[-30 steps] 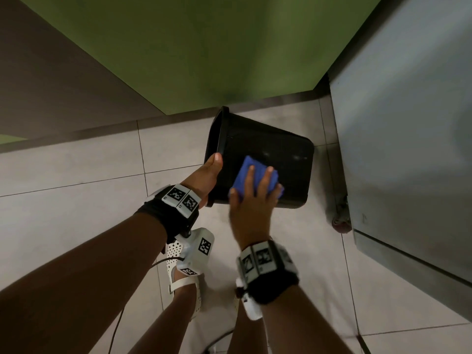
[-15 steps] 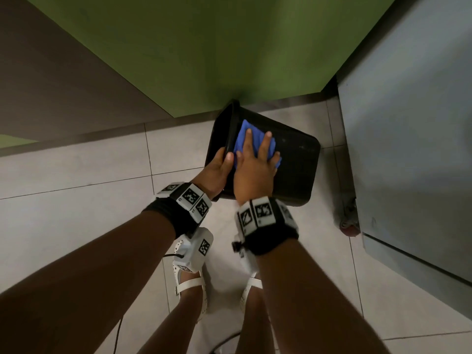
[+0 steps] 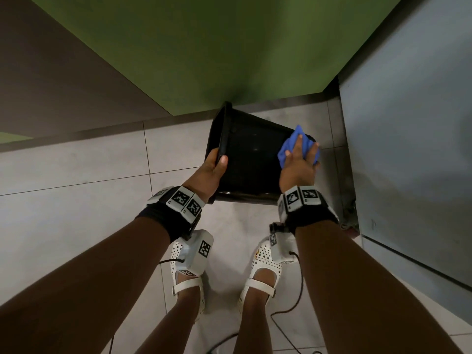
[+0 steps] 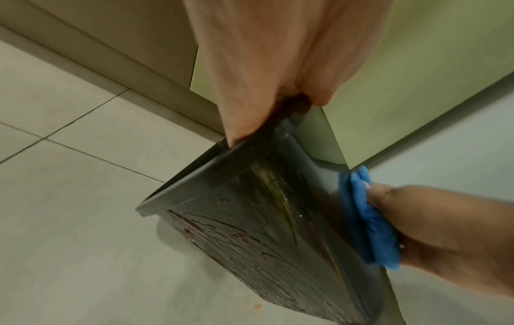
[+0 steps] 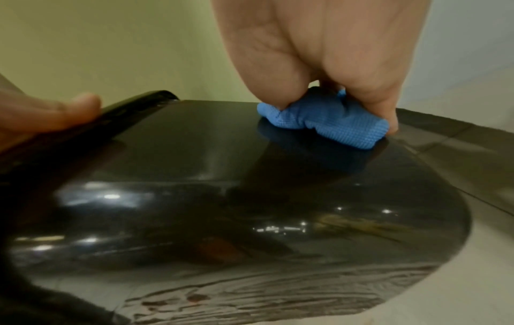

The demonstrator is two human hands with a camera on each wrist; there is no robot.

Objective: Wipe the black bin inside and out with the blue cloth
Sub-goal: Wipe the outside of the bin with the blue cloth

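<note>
Nearest the head camera, two feet in white perforated sandals (image 3: 187, 264) stand on the pale tiled floor (image 3: 63, 200), with a dark cable (image 3: 293, 302) trailing beside the right foot. Both forearms reach forward, each wearing a black wrist strap with white marker blocks. Just beyond the feet, the black bin (image 3: 251, 164) is tipped on its side, its open mouth facing left and its base to the right. The left hand (image 3: 210, 172) grips the bin's rim, thumb on the outside and fingers curled over the lip. The right hand (image 3: 300, 159) presses the bunched blue cloth (image 3: 288, 149) against the bin's outer wall close to the base end, fingers spread over the cloth and curled into it in the right wrist view. The bin's glossy side shows light reflections; its lower face looks scuffed and streaked. Behind the bin rises a green wall (image 3: 217, 47), with a darker brown wall to the left and a grey cabinet panel (image 3: 408, 123) to the right.
</note>
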